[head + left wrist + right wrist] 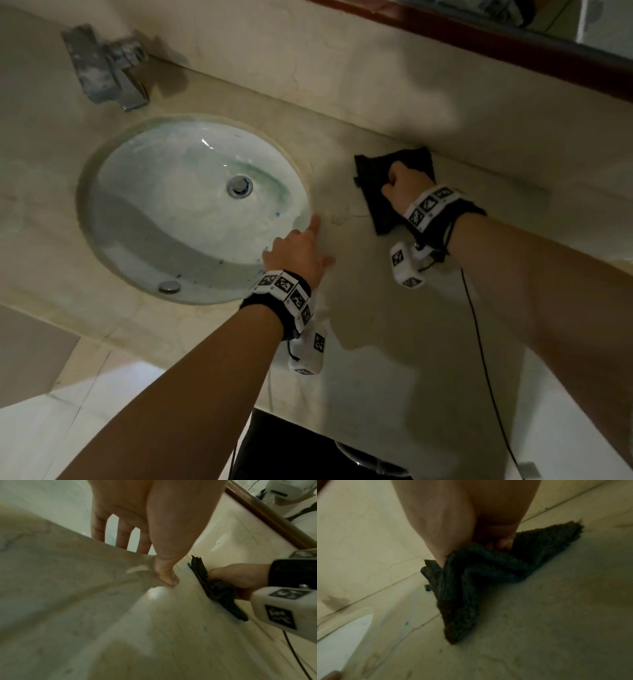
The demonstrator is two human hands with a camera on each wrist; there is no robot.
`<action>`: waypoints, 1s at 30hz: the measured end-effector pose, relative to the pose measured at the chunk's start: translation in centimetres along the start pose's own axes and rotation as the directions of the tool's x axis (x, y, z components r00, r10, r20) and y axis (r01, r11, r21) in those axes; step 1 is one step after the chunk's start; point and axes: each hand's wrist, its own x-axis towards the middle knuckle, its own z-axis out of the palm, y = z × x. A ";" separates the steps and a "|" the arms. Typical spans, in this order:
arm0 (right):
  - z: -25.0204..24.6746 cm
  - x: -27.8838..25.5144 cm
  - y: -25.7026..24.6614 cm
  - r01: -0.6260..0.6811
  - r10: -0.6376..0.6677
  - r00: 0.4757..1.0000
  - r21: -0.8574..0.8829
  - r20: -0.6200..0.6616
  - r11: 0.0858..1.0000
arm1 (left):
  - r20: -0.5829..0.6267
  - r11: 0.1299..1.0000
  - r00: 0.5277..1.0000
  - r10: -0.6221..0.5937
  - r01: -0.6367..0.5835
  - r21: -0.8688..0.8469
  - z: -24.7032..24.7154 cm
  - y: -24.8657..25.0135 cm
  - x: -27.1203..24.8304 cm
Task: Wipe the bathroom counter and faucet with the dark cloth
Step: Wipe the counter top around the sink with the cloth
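On the counter the sink lies left, the faucet behind it, the cloth right by the back wall under the right hand, the left hand on the sink's right rim

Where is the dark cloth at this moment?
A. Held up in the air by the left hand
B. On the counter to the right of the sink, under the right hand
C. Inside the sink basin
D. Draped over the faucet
B: the right hand holds the dark cloth bunched against the counter, right of the sink; the faucet is bare.
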 end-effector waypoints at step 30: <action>0.2 -1.6 2.2 0.010 -0.009 1.000 0.054 -0.016 0.999 | -0.019 1.000 1.000 0.010 -0.010 0.014 0.2 0.0 0.1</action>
